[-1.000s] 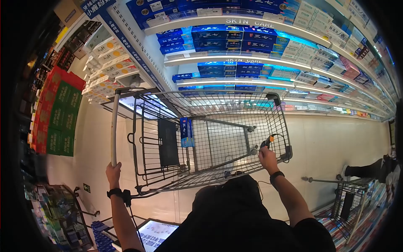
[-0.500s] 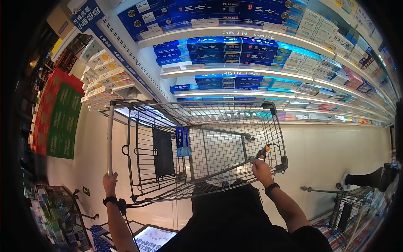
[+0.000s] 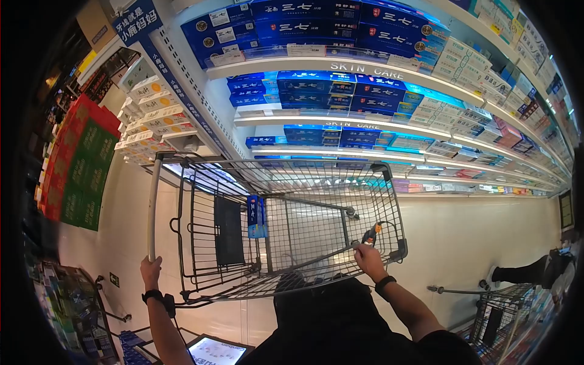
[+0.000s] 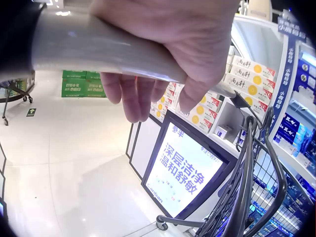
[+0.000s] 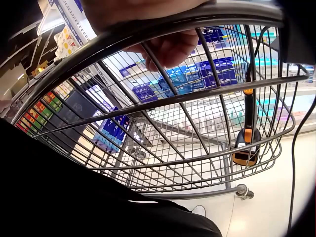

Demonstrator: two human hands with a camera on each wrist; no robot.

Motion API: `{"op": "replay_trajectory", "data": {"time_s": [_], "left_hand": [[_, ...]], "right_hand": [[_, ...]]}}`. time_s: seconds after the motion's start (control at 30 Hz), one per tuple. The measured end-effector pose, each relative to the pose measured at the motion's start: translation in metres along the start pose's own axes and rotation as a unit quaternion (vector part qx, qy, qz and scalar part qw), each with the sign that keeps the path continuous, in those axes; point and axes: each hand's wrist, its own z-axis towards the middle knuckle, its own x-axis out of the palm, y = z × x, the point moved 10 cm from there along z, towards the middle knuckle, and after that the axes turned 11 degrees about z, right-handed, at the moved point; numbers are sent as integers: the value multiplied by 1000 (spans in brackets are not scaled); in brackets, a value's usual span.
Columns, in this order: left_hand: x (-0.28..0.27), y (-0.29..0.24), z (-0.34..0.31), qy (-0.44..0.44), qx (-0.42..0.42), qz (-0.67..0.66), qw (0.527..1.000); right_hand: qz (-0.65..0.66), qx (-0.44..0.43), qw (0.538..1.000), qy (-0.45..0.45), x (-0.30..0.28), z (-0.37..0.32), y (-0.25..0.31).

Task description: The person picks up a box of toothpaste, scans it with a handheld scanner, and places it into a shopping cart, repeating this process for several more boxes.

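A wire shopping cart (image 3: 304, 234) stands in front of me. My left hand (image 3: 151, 273) grips its pale handle bar (image 3: 154, 207); in the left wrist view the fingers (image 4: 129, 96) reach over the bar and hang down its far side. My right hand (image 3: 369, 260) holds the cart's near side rail, and its fingers (image 5: 173, 49) bend over the rail into the basket in the right wrist view. Just beyond that hand, a black and orange device (image 5: 248, 133) with a cable hangs inside the basket. A blue box (image 3: 257, 217) sits beside the black seat panel (image 3: 229, 229).
Lit shelves (image 3: 377, 115) of blue and white boxes run along the cart's far side. Red and green cartons (image 3: 82, 167) are stacked at left. Near a glowing floor display (image 3: 217, 351) are my legs. Another cart (image 3: 499, 316) and a person's leg (image 3: 520, 274) show at right.
In the head view the cart, both hands and the shelves have shifted lower, and the cart sits slightly farther left. Both hands keep their hold on it.
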Motion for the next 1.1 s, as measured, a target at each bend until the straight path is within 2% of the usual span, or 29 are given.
{"op": "replay_trajectory", "data": {"time_s": [0.37,0.4,0.47,0.53,0.6,0.67,0.77,0.87,0.97,1.1], "left_hand": [[3,2,9,-19,14,43,999],[5,1,8,-17,17,42,999],[5,3,9,-13,17,42,999],[2,-2,6,-16,16,41,999],[2,-5,3,-12,13,41,999],[1,-6,3,-7,4,42,999],[-2,-8,1,-27,15,56,998],[-5,-16,-3,-8,7,49,999],[-5,-15,-4,-15,0,49,999],[-5,-14,-4,-15,-13,33,999]], "right_hand": [[-29,-5,999,12,1,6,-1],[-27,22,998,47,5,8,-6],[-28,-21,994,102,11,18,4],[-83,-39,981,173,12,43,35],[-102,-146,976,128,-7,93,100],[-99,-209,968,95,-31,148,180],[-142,-293,945,28,-48,234,252],[-184,-378,907,-32,-53,302,295],[-238,-393,887,-51,-49,343,318],[-326,-315,890,-45,-47,384,318]]}}
